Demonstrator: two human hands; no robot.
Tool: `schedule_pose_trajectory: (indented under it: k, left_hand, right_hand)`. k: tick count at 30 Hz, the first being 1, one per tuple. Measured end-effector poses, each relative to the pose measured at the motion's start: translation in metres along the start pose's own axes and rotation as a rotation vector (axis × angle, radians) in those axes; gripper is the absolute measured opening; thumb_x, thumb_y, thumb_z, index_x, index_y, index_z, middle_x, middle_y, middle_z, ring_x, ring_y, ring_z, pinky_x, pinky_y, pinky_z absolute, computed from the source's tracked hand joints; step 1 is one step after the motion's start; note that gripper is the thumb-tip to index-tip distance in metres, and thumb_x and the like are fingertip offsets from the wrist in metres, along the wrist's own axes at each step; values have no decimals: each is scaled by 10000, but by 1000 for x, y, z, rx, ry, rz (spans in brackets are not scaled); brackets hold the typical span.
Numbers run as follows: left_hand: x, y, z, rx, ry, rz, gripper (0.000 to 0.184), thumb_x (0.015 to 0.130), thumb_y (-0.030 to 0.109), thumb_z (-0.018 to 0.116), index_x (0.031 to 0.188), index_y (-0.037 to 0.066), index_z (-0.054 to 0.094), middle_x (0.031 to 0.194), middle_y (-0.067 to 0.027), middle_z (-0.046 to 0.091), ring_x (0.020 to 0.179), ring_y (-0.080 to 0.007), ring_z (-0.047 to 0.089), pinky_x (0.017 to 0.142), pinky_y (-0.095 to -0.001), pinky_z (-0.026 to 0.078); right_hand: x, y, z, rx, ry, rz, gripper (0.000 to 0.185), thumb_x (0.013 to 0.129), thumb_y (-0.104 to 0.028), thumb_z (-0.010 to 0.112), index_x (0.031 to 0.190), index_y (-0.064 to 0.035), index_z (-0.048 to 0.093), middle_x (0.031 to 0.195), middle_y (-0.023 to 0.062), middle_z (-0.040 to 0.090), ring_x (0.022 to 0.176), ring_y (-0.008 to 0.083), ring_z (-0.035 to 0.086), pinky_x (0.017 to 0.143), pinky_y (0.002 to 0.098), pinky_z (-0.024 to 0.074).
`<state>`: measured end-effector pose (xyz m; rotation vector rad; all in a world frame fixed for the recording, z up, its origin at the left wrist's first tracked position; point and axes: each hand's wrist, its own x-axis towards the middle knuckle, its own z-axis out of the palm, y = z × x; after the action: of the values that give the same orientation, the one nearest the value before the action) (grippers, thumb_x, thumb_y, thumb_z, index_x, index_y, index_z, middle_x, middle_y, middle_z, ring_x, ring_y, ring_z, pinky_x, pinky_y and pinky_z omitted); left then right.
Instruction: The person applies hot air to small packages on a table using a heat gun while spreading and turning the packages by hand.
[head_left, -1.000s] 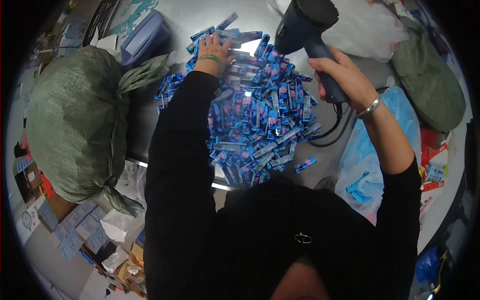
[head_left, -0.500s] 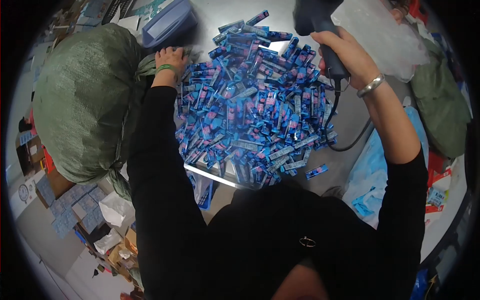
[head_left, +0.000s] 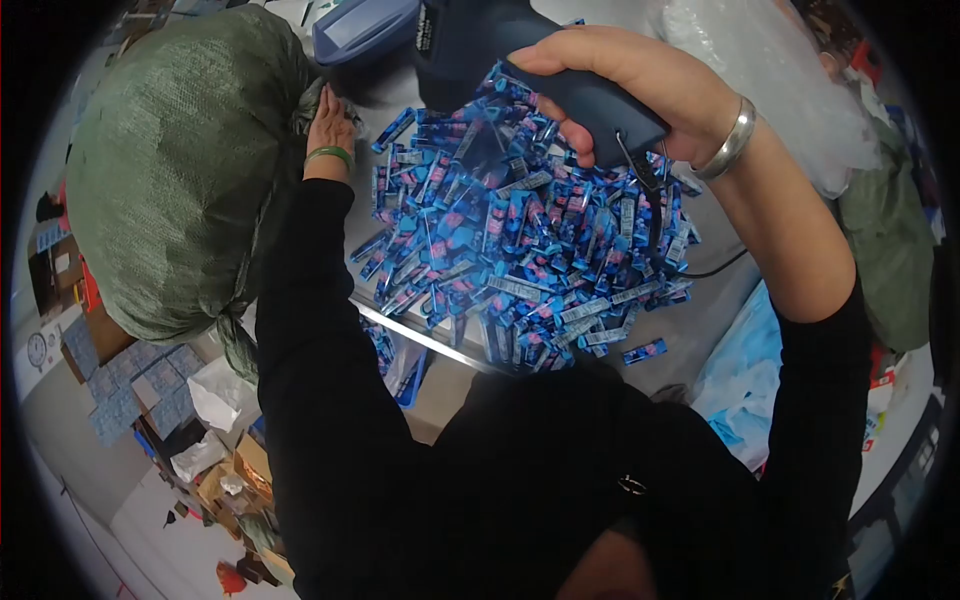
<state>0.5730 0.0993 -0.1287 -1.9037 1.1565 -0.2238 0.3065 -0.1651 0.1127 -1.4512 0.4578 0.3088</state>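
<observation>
My right hand (head_left: 625, 85) wraps round the handle of a dark corded hair dryer (head_left: 485, 40), its body tilted over the far left of the pile. Under it lies a heap of small blue and pink clear-wrapped packets (head_left: 520, 240), loosely jumbled on the table. My left hand (head_left: 331, 125) lies open, fingers stretched, beside the bunched neck of a large green woven sack (head_left: 180, 180). Whether its fingertips touch the sack I cannot tell. The dryer's cord (head_left: 705, 270) loops down past the pile's right side.
A blue-grey plastic bin (head_left: 365, 32) stands behind my left hand. Clear plastic sheeting (head_left: 770, 90) and another green sack (head_left: 885, 240) are at right, with a light-blue bag (head_left: 740, 370) nearer me. A metal table edge (head_left: 430, 337) runs in front; a blue basket (head_left: 408, 378) sits below.
My right hand has brought the hair dryer left and lower over the packets. Some packets at the pile's far left have shifted. My left hand's fingers now point upward along the sack.
</observation>
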Motion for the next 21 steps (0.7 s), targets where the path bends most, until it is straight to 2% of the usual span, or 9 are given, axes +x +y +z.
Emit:
schedule_pose_trajectory:
  k: [2, 3, 6, 9, 13, 15, 16, 19, 21]
  left_hand:
    - [-9, 3, 23, 118, -27, 58, 421, 871, 174, 436, 1206, 9, 630, 1456, -149, 408, 1427, -333, 206, 1201, -411, 79]
    - [-14, 3, 33, 114, -25, 64, 421, 871, 174, 436, 1206, 9, 630, 1456, -149, 408, 1427, -333, 206, 1201, -411, 79]
    - [-29, 5, 54, 116, -203, 131, 549, 889, 173, 399, 1409, 0, 412, 1543, -118, 271, 1456, -313, 129, 1204, -386, 51]
    - [-60, -5, 4, 270, -199, 149, 525, 905, 186, 389, 1398, 13, 437, 1546, -122, 263, 1458, -312, 124, 1202, -397, 54]
    - [-82, 0, 18, 218, -29, 99, 495, 912, 188, 397, 1375, 34, 477, 1528, -135, 297, 1453, -313, 144, 1200, -414, 62]
    - [-85, 3, 1, -7, -58, 93, 439, 897, 167, 434, 1303, 45, 548, 1488, -151, 355, 1444, -320, 172, 1197, -427, 83]
    - [-84, 5, -2, -6, -54, 95, 439, 897, 167, 434, 1303, 45, 548, 1488, -151, 355, 1444, -320, 172, 1197, -427, 83]
    - [-83, 14, -8, -191, -59, 60, 363, 881, 141, 465, 1200, 33, 601, 1436, -165, 410, 1425, -330, 220, 1191, -430, 121]
    - [-86, 21, -7, -319, 113, 0, 312, 872, 120, 470, 1138, 44, 616, 1375, -169, 463, 1385, -350, 294, 1171, -443, 183]
  right_hand:
    - [2, -4, 5, -44, -54, 44, 344, 880, -356, 641, 883, -19, 574, 707, 40, 590, 510, 93, 607, 449, 202, 517]
    - [0, -2, 4, -43, -44, 33, 344, 880, -355, 641, 890, -18, 573, 707, 40, 589, 507, 93, 605, 449, 204, 517]
    - [-13, 11, -7, -35, 14, 22, 346, 879, -352, 642, 913, -16, 570, 709, 42, 587, 500, 94, 598, 448, 210, 516]
    - [-29, 25, -19, -35, 71, 15, 349, 878, -350, 643, 935, -14, 567, 710, 44, 584, 492, 94, 592, 448, 215, 516]
    - [-56, 39, -32, -46, 116, -10, 354, 878, -347, 644, 957, -11, 564, 711, 46, 582, 484, 95, 585, 447, 221, 516]
    - [-87, 48, -34, -84, 277, 82, 446, 842, -370, 667, 1044, -1, 519, 758, 51, 588, 540, 114, 609, 486, 237, 523]
    - [-100, 51, -35, -83, 282, 82, 446, 842, -370, 667, 1044, -1, 519, 758, 51, 588, 540, 114, 609, 486, 237, 523]
    - [-129, 58, -40, 111, 96, 239, 365, 879, -353, 632, 1015, -29, 531, 760, 38, 584, 542, 106, 592, 499, 255, 522]
    - [-133, 63, -39, 108, 150, 229, 364, 878, -354, 633, 1015, -32, 530, 759, 36, 583, 540, 106, 592, 505, 254, 523]
